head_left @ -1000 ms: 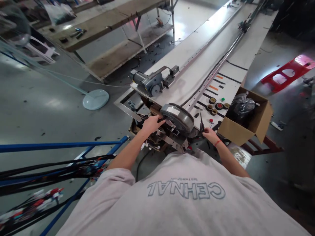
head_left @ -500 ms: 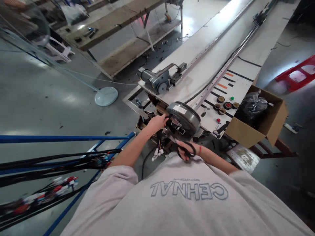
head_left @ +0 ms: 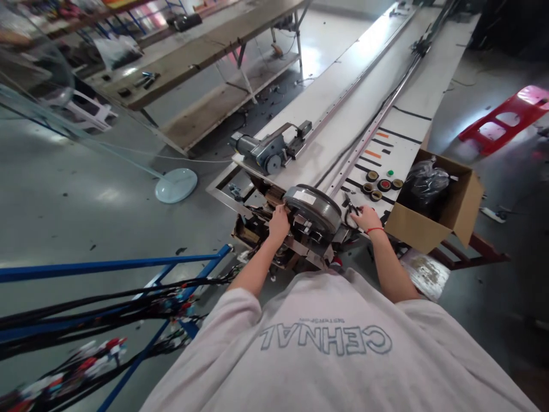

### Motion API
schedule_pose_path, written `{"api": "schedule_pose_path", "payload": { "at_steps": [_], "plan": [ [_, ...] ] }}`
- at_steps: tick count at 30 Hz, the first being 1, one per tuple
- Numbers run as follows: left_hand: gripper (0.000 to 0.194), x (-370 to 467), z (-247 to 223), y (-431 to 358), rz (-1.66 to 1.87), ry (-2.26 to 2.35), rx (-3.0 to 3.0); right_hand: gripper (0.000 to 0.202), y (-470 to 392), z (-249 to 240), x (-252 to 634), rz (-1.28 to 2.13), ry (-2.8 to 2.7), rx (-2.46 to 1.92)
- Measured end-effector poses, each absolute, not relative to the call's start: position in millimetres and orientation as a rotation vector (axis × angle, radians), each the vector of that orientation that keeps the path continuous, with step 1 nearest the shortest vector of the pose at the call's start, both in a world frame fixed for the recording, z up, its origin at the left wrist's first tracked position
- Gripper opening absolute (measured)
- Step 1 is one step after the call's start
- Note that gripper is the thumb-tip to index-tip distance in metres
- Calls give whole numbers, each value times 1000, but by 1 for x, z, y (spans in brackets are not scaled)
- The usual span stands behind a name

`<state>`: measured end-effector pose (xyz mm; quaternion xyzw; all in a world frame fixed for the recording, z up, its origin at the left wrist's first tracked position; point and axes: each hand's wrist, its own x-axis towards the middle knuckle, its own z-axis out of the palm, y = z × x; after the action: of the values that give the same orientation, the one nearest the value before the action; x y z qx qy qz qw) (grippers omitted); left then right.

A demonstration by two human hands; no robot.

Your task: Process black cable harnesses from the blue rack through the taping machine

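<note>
My left hand is closed at the left side of the round dark drum; what its fingers pinch is too small to make out. My right hand is over the near edge of the long white table, to the right of the drum. Its fingers are wrapped on the black handles of the scissors, whose blades point away from me. Several tape rolls lie just beyond that hand. A grey motor unit is mounted at the table's left corner.
An open cardboard box with a plastic bag stands right of the table. Cable bundles hang on a blue frame at the left. A red stool is at far right, a workbench at upper left.
My right hand has moved from near my shirt, forward and right, to the table edge with the scissors. My left hand stays by the drum, its forearm more upright. The view has shifted slightly.
</note>
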<state>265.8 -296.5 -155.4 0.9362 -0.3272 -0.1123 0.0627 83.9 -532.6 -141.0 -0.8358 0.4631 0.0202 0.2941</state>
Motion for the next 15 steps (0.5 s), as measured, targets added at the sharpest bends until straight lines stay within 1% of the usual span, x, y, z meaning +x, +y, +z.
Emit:
{"api": "schedule_pose_path", "payload": {
  "at_steps": [2,4,5,7,9,11,13,15],
  "plan": [
    [49,258,-149,-283,-218,-944,2759,33,-515,-118,76,-223,1117,-2153],
    [43,250,-137,-271,-304,-951,2719,27,-492,-97,67,-315,915,-2001],
    [40,247,-130,-264,-404,-965,2676,26,-478,-88,64,-265,809,-1898],
    [35,240,-115,-249,-632,-999,2518,31,-449,-81,66,-22,644,-1647],
    [32,234,-103,-228,-794,-997,2329,35,-419,-87,78,268,566,-1375],
    [28,226,-97,-196,-880,-938,2195,31,-393,-101,99,436,562,-1156],
    [21,212,-98,-152,-991,-837,2088,24,-376,-116,122,450,586,-985],
    [16,192,-107,-96,-1200,-652,1920,19,-370,-128,143,340,585,-841]
  ]
}}
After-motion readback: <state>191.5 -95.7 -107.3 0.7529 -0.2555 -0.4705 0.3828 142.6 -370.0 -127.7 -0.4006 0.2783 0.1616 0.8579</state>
